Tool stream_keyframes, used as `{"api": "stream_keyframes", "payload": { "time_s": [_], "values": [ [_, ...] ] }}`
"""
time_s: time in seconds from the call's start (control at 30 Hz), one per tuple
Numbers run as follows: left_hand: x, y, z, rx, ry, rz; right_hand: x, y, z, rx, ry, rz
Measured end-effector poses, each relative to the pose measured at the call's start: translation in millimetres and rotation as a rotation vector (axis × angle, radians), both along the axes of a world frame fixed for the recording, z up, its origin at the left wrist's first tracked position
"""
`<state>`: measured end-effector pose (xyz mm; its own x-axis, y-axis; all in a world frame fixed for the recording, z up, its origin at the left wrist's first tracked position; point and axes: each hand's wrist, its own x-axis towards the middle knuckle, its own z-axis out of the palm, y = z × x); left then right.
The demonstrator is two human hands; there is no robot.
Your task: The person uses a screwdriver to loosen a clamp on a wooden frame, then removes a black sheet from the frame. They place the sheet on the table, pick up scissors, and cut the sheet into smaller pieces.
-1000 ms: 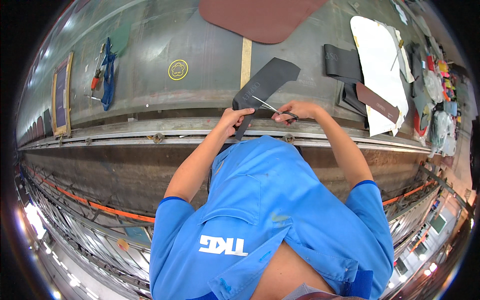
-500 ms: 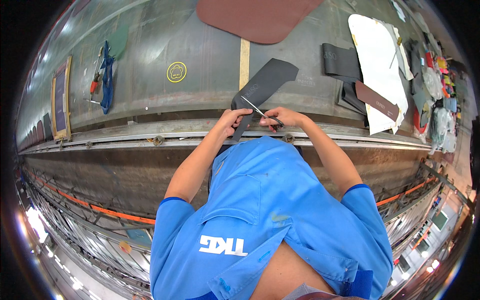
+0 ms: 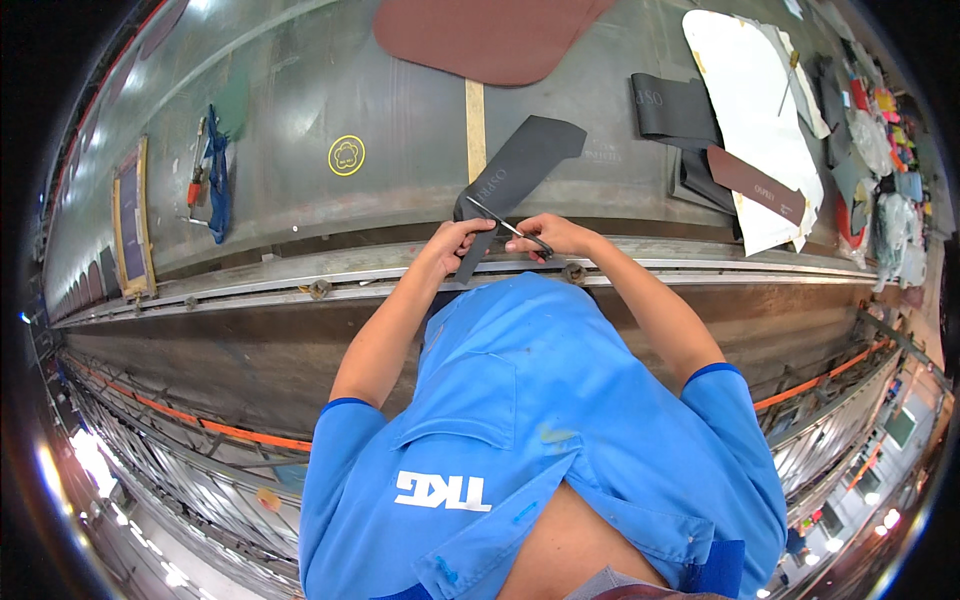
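A dark grey strip of sheet material (image 3: 528, 160) with faint print lies on the table, and its near end hangs over the front rail. My left hand (image 3: 455, 245) is closed on that near part, thumb on top. In my right hand (image 3: 553, 236) are scissors (image 3: 492, 214), fingers wrapped round the handles. The blades point to the far left and lie against the strip beside my left thumb. How far the blades are apart is too small to tell.
A maroon sheet (image 3: 490, 40) lies at the far side. To the right are a white sheet (image 3: 730, 100), a folded dark strip (image 3: 672, 110) and a brown strip (image 3: 752, 185). A framed screen (image 3: 132, 215) and a blue cloth (image 3: 217, 180) lie left. Metal rails (image 3: 390, 273) edge the table.
The view has shifted slightly, so the table's things sit a little differently in it. My hands keep hold of the strip and scissors, with little visible movement against the strip.
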<state>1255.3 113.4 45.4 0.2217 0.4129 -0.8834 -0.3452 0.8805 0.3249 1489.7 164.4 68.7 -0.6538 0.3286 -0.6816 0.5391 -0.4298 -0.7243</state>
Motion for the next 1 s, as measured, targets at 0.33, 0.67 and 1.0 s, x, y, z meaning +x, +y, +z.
{"api": "stream_keyframes", "payload": {
  "time_s": [0.33,0.67,1.0],
  "values": [
    [-2.9,2.6,1.5,0.022,-0.016,-0.062,0.4,-1.2,3.1,0.023,0.027,0.009],
    [-2.9,-5.1,-3.7,0.074,0.015,0.009,13.3,9.3,7.3,0.064,-0.007,0.182],
    [5.3,-7.1,47.4,0.275,-0.11,0.369,127.6,62.4,50.6,0.398,-0.11,-0.105]
  ]
}}
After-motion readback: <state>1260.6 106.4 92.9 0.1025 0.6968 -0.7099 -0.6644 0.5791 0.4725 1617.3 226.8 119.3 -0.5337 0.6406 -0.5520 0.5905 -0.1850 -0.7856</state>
